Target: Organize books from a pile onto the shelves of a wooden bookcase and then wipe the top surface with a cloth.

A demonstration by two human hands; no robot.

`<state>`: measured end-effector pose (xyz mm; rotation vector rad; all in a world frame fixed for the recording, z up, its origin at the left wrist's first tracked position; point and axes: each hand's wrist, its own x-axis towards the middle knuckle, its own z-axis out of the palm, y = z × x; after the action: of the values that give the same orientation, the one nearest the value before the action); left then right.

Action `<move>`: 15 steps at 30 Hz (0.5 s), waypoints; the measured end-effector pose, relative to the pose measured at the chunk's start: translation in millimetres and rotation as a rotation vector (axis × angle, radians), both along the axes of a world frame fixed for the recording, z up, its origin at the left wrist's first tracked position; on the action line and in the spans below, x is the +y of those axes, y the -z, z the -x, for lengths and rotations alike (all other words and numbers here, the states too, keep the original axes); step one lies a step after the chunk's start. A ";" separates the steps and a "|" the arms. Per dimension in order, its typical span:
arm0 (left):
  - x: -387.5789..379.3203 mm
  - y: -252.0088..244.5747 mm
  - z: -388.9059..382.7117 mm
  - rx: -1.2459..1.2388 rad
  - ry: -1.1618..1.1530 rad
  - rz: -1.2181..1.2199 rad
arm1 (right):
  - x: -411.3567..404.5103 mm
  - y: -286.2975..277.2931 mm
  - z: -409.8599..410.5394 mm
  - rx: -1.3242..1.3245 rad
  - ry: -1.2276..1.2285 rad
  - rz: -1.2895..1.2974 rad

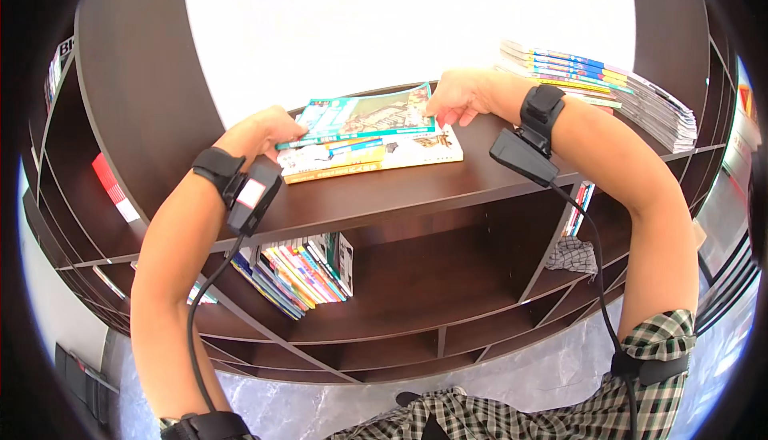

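A thin teal-covered book (375, 113) lies on top of a small pile on the dark wooden shelf board (372, 200). My left hand (273, 128) grips its left end, thumb and fingers at the edge. At its right end my right hand (462, 98) pinches the cover's edge, other fingers curled beside the pile. Beneath it are a blue-edged book (355, 145) and, at the bottom, a larger white book with an orange spine (372, 169). Both wrists wear black straps with a small cabled box.
A tall stack of magazines and books (612, 92) stands at the right on the same board. Below, upright books (306, 272) lean in a compartment. A checked grey cloth (573, 255) lies on a lower right shelf. Red-and-white booklets (114, 188) stand at the left.
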<state>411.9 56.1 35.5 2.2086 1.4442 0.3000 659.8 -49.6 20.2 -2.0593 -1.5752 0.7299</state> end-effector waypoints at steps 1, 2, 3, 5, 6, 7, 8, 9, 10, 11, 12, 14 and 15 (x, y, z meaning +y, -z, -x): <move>-6.2 -3.6 0.1 0.012 -0.005 0.063 | -4.1 -0.6 -2.1 0.006 0.000 -0.006; -11.4 -8.8 0.9 0.016 -0.050 0.115 | -6.9 -0.6 -3.2 0.017 0.053 0.002; -10.7 -8.5 4.7 0.021 -0.054 0.114 | -8.6 0.8 -3.2 0.029 0.104 0.012; -3.3 -4.0 15.5 -0.179 -0.079 0.267 | -7.4 2.6 1.6 0.057 0.167 0.012; 0.7 1.0 15.5 -0.178 -0.085 0.266 | -4.9 3.8 3.8 0.078 0.235 0.013; 4.3 6.1 15.2 -0.251 -0.080 0.271 | -3.8 5.6 6.4 0.079 0.228 0.012; 7.7 9.3 17.7 -0.325 -0.076 0.274 | -3.3 7.7 10.0 0.109 0.143 0.058; 4.0 10.4 16.7 -0.325 -0.082 0.272 | -1.1 10.4 12.0 0.139 0.059 0.104; 0.0 12.8 14.6 -0.339 -0.097 0.237 | -0.4 11.4 12.8 0.160 0.039 0.080; -4.4 14.8 14.9 -0.353 -0.113 0.202 | -3.2 12.0 10.8 0.158 0.031 0.080; -7.3 17.0 23.0 -0.412 -0.123 0.241 | -15.1 6.7 20.4 0.198 0.012 0.076; -15.4 19.0 43.8 -0.464 -0.116 0.274 | -22.9 5.3 26.6 0.321 -0.039 0.055; -21.1 21.1 47.6 -0.511 -0.079 0.320 | -27.3 7.5 22.2 0.321 -0.037 0.061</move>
<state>364.3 35.0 14.4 1.6652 1.1973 0.5701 637.6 -76.9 12.8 -1.8460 -1.4270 1.0742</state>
